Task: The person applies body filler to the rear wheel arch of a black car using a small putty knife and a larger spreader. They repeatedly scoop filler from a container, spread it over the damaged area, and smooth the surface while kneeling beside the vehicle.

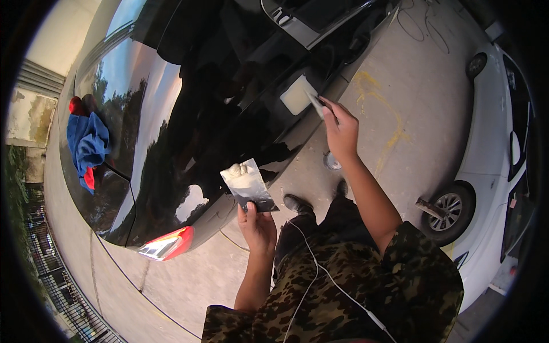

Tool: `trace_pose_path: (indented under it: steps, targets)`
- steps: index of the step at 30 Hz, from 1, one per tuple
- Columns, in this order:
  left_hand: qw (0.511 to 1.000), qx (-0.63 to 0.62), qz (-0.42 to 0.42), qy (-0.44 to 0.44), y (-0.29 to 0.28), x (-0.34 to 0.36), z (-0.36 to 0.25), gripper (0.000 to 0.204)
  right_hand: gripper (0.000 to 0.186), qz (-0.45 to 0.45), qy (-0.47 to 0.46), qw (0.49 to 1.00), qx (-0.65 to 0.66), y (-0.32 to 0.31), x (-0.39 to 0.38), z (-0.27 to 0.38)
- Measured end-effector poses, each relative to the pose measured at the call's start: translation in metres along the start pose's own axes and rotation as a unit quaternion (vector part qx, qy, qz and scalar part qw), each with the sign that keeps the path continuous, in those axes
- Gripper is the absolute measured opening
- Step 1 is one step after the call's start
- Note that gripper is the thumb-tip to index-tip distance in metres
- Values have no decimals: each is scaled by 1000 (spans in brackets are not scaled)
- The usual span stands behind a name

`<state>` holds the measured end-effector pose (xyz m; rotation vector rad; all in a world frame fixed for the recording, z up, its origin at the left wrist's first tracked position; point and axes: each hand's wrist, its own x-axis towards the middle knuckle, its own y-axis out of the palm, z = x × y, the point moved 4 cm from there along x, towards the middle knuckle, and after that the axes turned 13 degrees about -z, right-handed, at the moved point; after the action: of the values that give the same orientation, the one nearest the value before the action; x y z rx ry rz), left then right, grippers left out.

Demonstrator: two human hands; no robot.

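Observation:
My left hand (258, 230) grips the lower edge of a flat mixing plate (249, 190), which carries a lump of cream-coloured putty (237, 170) at its far end. A putty spreader (314, 105) sits pinched in the fingers of my right hand (343, 130). Its blade is at the right edge of a pale, roughly square patch (296, 96) on the side of a black car (229, 123); I cannot tell if it touches. The plate is held near the car's rear side, left of my shoes.
A blue cloth (88, 137) lies on the car's rear at the left, above the red-and-white tail light (168, 243). On the concrete floor a round tin (331, 161) stands by my shoes (299, 204). A white car (486, 166) is parked to the right, with a wood block (430, 208) by its wheel.

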<state>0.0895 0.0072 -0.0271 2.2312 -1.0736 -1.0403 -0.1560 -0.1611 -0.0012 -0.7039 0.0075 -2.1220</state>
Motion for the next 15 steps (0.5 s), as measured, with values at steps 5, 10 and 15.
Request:
trace_pose_path:
  steps: [5,10,15]
  targets:
    - [995,-27,59,-81,14,20,1,35,26,223,231,906,275,-37,-12,31]
    - [978,-34,134,-155,43,16,17,40,19,377,339,797,328,-41,-22,41]
    - [973,-28,153,-171,55,4,22,39,20,445,262,839,172,-51,-25,14]
